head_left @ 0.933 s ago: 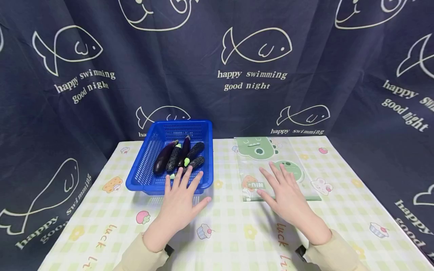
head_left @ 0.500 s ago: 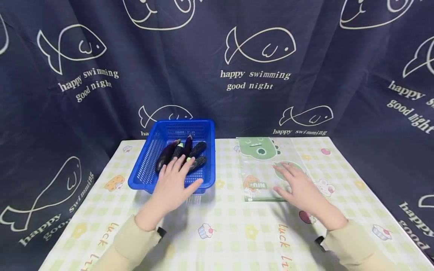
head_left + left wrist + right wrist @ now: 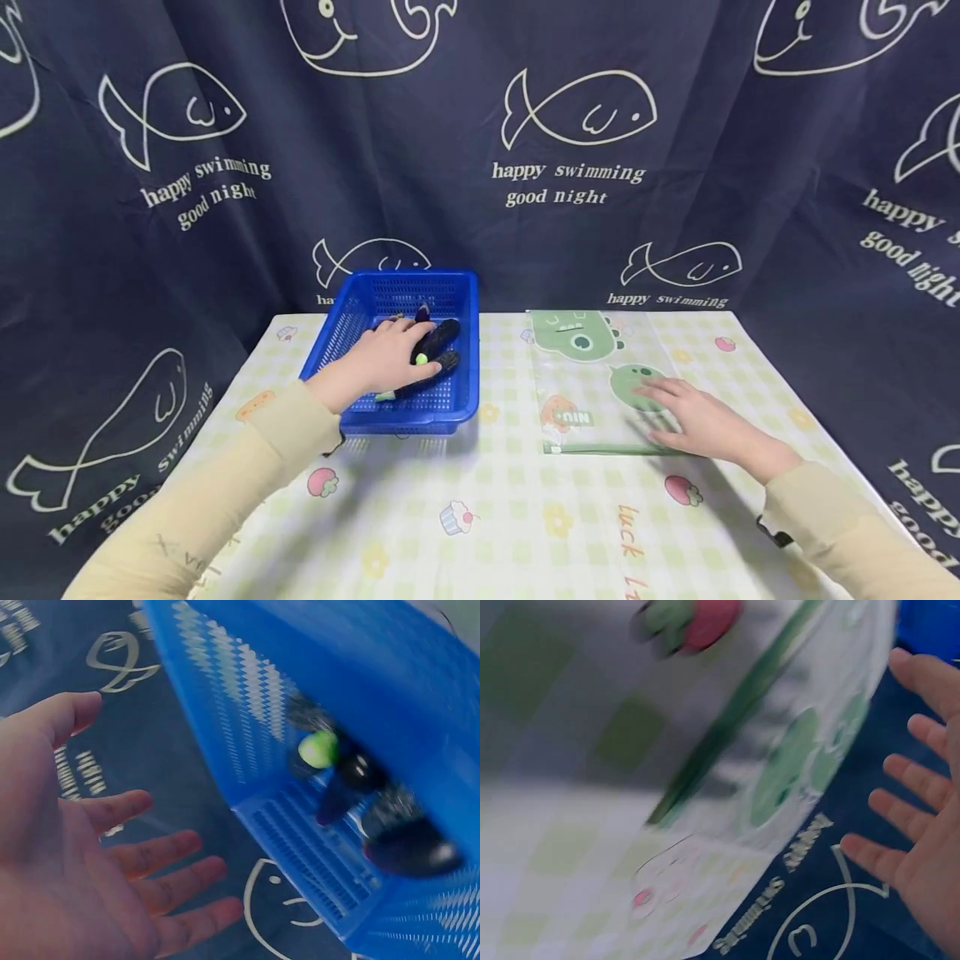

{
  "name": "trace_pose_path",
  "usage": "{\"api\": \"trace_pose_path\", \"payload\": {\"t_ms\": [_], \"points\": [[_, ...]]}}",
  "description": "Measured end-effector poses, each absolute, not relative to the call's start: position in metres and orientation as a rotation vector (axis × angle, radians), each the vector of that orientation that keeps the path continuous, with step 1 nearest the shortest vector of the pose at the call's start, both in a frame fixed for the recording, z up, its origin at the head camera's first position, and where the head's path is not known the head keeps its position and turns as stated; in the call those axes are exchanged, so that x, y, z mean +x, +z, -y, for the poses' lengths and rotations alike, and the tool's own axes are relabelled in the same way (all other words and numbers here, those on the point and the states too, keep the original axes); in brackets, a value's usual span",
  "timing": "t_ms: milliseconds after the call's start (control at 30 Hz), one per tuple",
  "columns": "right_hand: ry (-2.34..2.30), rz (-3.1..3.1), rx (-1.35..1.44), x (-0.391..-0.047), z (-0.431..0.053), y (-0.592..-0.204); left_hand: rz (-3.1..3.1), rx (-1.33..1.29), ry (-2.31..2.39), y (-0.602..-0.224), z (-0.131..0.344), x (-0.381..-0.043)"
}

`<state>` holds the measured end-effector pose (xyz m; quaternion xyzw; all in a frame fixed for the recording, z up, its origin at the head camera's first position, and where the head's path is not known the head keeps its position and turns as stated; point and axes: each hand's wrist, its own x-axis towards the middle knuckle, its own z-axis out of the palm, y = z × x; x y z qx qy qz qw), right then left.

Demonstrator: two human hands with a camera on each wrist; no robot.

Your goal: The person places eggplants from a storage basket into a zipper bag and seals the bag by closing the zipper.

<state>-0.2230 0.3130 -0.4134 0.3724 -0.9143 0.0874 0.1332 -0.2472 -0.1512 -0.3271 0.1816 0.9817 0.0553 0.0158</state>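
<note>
One long, dark, bumpy-skinned vegetable with a bright green end [image 3: 442, 335] is lying in the basket, a second bumpy one [image 3: 433, 376] just in front of it. Glossy dark purple eggplants, one at least [image 3: 416, 851], are lying in there too; the hand is covering part of the pile in the head view, so I'm not calling a count.

Left hand [image 3: 381, 355] is hovering over the left of the pile, fingers loosely spread, nothing between them in the left wrist view. Contact: can't tell. Step is looking like pre-grasp; next move is probably calling for fingers curling round one vegetable without rolling its neighbours.

Blue perforated rectangular plastic basket [image 3: 470, 367] is standing upright at the back left, holding all the vegetables.

Clear plastic zip bag with green cartoon print [image 3: 591, 385] is lying flat on the right, green strip facing the person; nothing is showing inside. Right hand [image 3: 693, 418] is hanging above its right side, fingers spread, gripping nothing.

Checked-cloth desk [image 3: 517, 492] is carrying both; navy fish-print curtain [image 3: 442, 158] is hanging behind.
</note>
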Motion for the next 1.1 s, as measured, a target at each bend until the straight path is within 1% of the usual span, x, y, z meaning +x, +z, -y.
{"api": "trace_pose_path", "payload": {"t_ms": [167,367,533,833,1100], "points": [[0.206,2.629,1.176,-0.226,-0.330,-0.421,-2.999,0.525,0.059,-0.329,0.149,-0.272],[0.141,2.630,1.266,-0.231,-0.346,-0.430,-2.990,0.470,0.008,-0.343,0.146,-0.300],[0.108,2.690,1.299,-0.231,-0.356,-0.438,-2.961,0.448,0.018,-0.355,0.143,-0.316],[0.108,2.637,1.319,-0.230,-0.366,-0.451,-2.822,0.324,0.123,-0.366,0.139,-0.330],[0.123,2.614,1.330,-0.232,-0.366,-0.452,-2.751,0.256,0.128,-0.373,0.134,-0.332]]}}
